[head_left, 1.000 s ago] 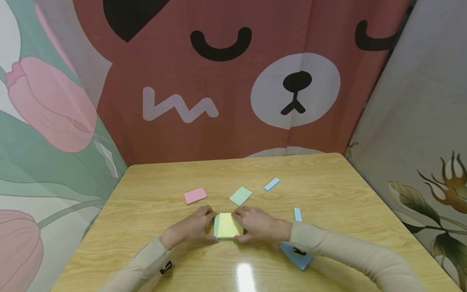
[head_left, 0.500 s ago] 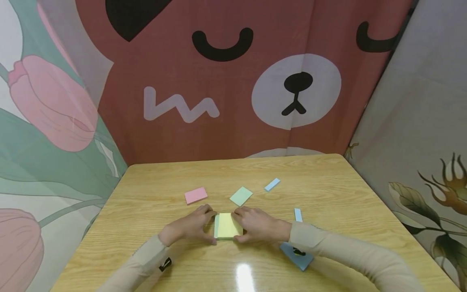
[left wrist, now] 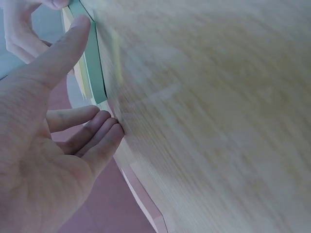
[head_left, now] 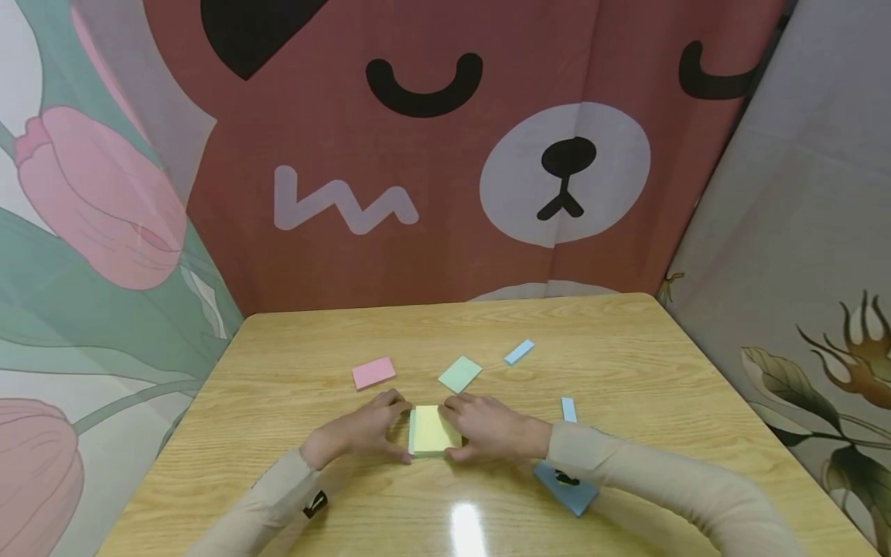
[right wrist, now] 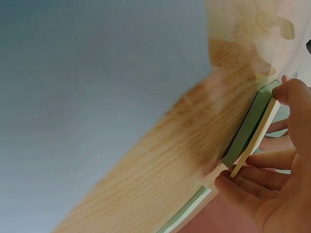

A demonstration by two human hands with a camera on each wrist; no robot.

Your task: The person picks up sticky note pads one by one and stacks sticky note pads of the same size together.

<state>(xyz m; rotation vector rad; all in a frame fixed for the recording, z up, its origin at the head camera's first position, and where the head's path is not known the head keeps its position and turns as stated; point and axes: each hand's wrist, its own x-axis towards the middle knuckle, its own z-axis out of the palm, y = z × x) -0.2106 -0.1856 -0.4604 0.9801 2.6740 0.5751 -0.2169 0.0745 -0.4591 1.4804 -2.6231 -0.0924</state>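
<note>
In the head view a yellow sticky note pad point(head_left: 436, 430) lies on a green sticky note pad point(head_left: 413, 433), whose left edge shows as a narrow strip. My right hand point(head_left: 490, 428) pinches the yellow pad, thumb at its near edge and fingertips at its far edge. The right wrist view has the yellow pad point(right wrist: 253, 140) in those fingers, flat against the thicker green pad point(right wrist: 247, 127). Along the stack's left side is my left hand point(head_left: 363, 429), thumb and fingers spread near its two left corners. In the left wrist view its thumb overlaps the green pad point(left wrist: 95, 63).
Beyond the hands lie a pink pad point(head_left: 373, 373), a green square pad point(head_left: 460, 374) and a narrow light-blue pad point(head_left: 519, 352). Another narrow blue pad point(head_left: 568, 409) sits behind the right forearm. A larger blue pad point(head_left: 567, 491) is partly under the right sleeve. Printed curtains surround the wooden table point(head_left: 278, 348).
The yellow pad has shifted slightly left over the green pad, together with my right hand. My left thumb has drawn back a little from the stack's near corner.
</note>
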